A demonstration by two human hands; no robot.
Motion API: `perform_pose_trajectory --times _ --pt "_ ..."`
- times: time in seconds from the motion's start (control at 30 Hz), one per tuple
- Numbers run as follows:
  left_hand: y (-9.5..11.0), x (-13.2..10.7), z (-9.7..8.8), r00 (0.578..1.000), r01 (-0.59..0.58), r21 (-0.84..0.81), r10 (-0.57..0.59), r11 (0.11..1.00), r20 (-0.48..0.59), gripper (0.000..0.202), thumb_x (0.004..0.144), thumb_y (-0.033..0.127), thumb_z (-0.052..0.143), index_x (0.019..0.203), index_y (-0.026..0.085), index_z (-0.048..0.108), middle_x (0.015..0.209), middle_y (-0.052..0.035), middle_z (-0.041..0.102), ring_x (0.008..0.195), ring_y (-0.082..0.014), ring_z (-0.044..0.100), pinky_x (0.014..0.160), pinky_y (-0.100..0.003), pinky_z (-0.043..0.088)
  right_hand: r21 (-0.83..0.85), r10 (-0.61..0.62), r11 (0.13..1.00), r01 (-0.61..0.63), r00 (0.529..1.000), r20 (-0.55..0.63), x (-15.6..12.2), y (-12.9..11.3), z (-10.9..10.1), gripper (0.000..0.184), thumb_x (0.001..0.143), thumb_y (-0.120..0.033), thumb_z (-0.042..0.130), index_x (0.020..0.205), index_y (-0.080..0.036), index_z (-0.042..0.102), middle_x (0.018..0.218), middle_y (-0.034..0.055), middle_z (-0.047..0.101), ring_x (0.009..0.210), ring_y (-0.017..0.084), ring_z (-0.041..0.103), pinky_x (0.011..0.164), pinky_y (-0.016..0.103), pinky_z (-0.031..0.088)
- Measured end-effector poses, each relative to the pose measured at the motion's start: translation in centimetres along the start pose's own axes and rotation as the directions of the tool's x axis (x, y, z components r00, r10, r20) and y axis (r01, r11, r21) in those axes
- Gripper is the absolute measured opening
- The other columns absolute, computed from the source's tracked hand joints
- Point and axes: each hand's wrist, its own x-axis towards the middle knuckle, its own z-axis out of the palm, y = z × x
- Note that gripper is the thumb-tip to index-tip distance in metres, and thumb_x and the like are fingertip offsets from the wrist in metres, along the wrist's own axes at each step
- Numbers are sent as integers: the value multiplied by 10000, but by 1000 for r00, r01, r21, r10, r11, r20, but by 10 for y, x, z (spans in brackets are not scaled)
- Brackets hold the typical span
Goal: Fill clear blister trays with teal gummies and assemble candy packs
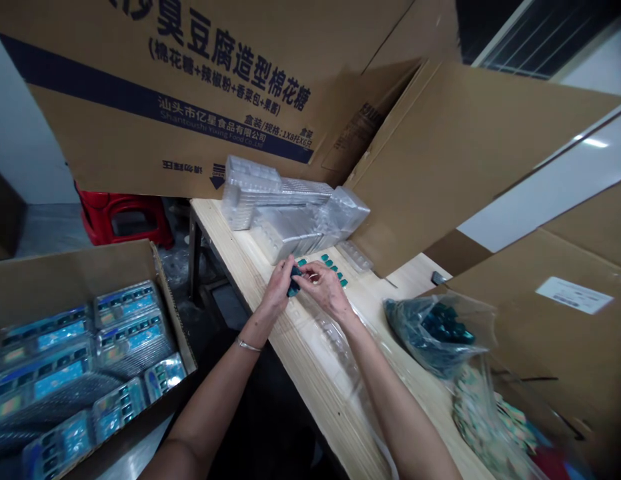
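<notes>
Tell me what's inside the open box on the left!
The box holds stacks of clear packs with blue inside. I can't see what's under the stacks, because the packs cover it.

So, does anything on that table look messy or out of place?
Slightly: the clear plastic trays by the printed cardboard lie in stacks at differing angles, so they look jumbled. Nothing looks clearly spilled or damaged.

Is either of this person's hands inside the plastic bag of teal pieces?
No, the left hand and right hand are together over the wooden table, with the plastic bag apart to their right.
</notes>
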Motion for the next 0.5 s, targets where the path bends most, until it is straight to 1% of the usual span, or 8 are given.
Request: perform_pose_trajectory --times 0.07,0.13,0.2,0.27,0.3,0.33,0.43,0.5 --pt "3 -2 1 1000 16 10 -16 1000 7 297 750 441 590 715 148 564 620 24 548 552 -70 517 512 -172 388 135 122 984 -116 992 -36 0 -1 -1 191 651 -321 680 753 -162 653 687 20 616 600 128 545 594 259 445" --pt "6 -4 2 997 66 13 -67 998 37 331 743 485 581 748 154 564 610 26 548 507 -67 500 464 -174 363 322 261 917 -236 965 -37 2 -1 -5 224 631 -331 701 758 -157 644 646 7 619 573 121 548 584 256 443" --pt "8 -6 2 988 110 9 -110 994 112 356 727 508 590 777 157 562 632 16 563 500 -66 506 444 -172 352 495 362 802 -334 931 42 4 -1 -10 250 610 -332 723 764 -149 648 647 8 631 573 112 554 592 251 443" --pt "10 -8 3 976 113 2 -111 994 186 352 708 493 620 780 154 556 663 8 572 521 -61 522 457 -164 364 618 407 676 -402 902 142 4 -1 -14 242 597 -320 735 740 -143 655 659 11 637 560 93 540 587 236 437" --pt "11 -9 4 973 104 6 -103 995 208 343 701 478 634 774 154 551 669 9 569 525 -56 524 464 -160 371 659 416 623 -421 892 176 4 -2 -16 232 592 -310 739 731 -143 657 667 9 639 555 85 532 578 228 433" --pt "12 -11 5 971 96 19 -98 995 219 334 696 465 645 768 155 544 668 14 563 518 -51 518 463 -157 371 689 424 587 -424 887 185 3 -2 -17 221 587 -299 743 723 -146 658 673 5 638 556 80 528 569 219 429" --pt "15 -15 8 969 90 68 -103 994 226 326 687 454 657 773 168 526 653 34 538 476 -38 489 422 -151 340 737 453 558 -381 884 115 0 -2 -18 198 564 -251 758 706 -157 657 675 -13 631 591 78 537 563 200 425" --pt "16 -18 10 959 102 75 -119 992 258 325 685 451 660 777 175 515 654 39 527 474 -39 488 403 -148 324 759 458 548 -353 885 81 -2 -1 -18 193 557 -233 760 698 -156 652 664 -14 627 603 79 545 581 197 433"
